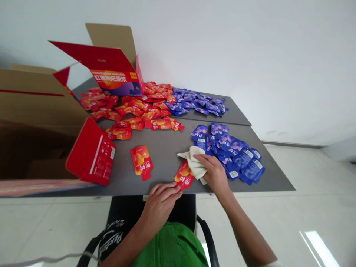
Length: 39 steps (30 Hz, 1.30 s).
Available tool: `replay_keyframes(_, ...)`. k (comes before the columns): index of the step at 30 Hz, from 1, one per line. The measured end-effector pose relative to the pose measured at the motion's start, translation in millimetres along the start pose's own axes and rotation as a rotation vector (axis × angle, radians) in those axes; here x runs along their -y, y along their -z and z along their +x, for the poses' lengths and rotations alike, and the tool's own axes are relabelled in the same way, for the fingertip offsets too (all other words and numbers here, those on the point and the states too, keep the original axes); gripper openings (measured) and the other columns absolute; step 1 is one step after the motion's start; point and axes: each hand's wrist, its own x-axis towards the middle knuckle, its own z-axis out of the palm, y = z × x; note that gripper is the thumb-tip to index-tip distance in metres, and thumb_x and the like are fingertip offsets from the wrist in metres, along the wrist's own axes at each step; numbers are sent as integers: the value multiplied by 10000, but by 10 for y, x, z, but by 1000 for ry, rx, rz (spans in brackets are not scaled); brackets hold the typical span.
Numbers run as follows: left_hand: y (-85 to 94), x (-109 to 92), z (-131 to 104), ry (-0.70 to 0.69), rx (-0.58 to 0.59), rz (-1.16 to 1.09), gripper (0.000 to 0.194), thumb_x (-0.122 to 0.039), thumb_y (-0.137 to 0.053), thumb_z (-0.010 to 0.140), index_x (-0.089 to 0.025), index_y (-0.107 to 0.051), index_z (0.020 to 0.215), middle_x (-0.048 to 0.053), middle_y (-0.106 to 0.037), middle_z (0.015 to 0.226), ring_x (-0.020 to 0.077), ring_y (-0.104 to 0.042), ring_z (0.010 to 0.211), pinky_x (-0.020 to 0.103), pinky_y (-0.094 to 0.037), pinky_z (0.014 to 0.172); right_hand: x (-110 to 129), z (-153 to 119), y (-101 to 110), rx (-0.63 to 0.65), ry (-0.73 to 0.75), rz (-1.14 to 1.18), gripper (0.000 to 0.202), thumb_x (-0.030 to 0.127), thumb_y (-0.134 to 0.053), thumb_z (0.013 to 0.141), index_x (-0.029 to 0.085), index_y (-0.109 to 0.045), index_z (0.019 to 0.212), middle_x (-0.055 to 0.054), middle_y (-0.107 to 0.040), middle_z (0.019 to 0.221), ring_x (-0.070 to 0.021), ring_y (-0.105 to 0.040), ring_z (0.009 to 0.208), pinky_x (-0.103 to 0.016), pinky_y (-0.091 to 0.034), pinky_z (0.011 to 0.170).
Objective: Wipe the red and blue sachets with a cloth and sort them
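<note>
Our right hand (213, 171), partly closed, has hold of pale cloth (197, 162), pressed on red pouch (184, 175). Our left hand (161, 202), nearly flat, touches lower edge of same pouch, near front edge of grey bench (164, 148). Second red pouch (141, 162) lies apart, on left. Pile of blue pouches (236, 154) lies just beside right hand. Open boxes stand at left.

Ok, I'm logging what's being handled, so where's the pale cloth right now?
In the head view, the pale cloth is in the right hand, partly over a red pouch, left of the nearer blue pouches.
</note>
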Motion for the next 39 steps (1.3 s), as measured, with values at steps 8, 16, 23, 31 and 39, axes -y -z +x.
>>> replay_keyframes(8, 1, -27, -22, 52, 11, 51, 200, -152, -587, 1015, -226, -766, 964, 28, -780, 950, 235, -692, 950, 418, -505, 889, 485, -321, -139, 164, 189, 189, 502, 92, -610, 959, 315, -636, 1408, -71, -729, 1295, -239, -692, 1101, -377, -578, 911)
replay_keyframes(16, 7, -19, 2, 61, 4, -47, 268, -98, -621, 990, -242, -733, 1187, 7, -790, 1135, 212, -687, 1142, 394, -505, 962, 43, 43, 0, -47, -5, 57, 455, 100, -622, 950, 296, -690, 1355, -95, -718, 1257, -274, -689, 1109, -413, -578, 942)
replay_keyframes(23, -11, -29, -23, 78, -8, 17, 176, -128, -616, 987, -223, -758, 949, 30, -781, 955, 248, -693, 957, 428, -518, 870, 494, -296, -150, 178, 170, 225, 517, 114, -642, 952, 325, -626, 1424, -82, -711, 1278, -246, -687, 1130, -377, -580, 939)
replay_keyframes(31, 14, -26, 7, 75, 4, -46, 245, -108, -631, 987, -254, -744, 1147, 14, -793, 1121, 229, -701, 1128, 411, -517, 953, 43, 76, -67, -55, -62, 134, 464, 126, -651, 941, 304, -674, 1369, -93, -667, 1175, -253, -685, 1049, -377, -585, 887)
replay_keyframes(39, -3, -17, -24, 81, 6, 22, 182, -118, -627, 968, -226, -765, 920, 37, -777, 930, 248, -702, 957, 431, -534, 869, 471, -297, -152, 193, 144, 215, 508, 116, -657, 929, 312, -647, 1398, -80, -705, 1222, -235, -703, 1086, -336, -584, 899)
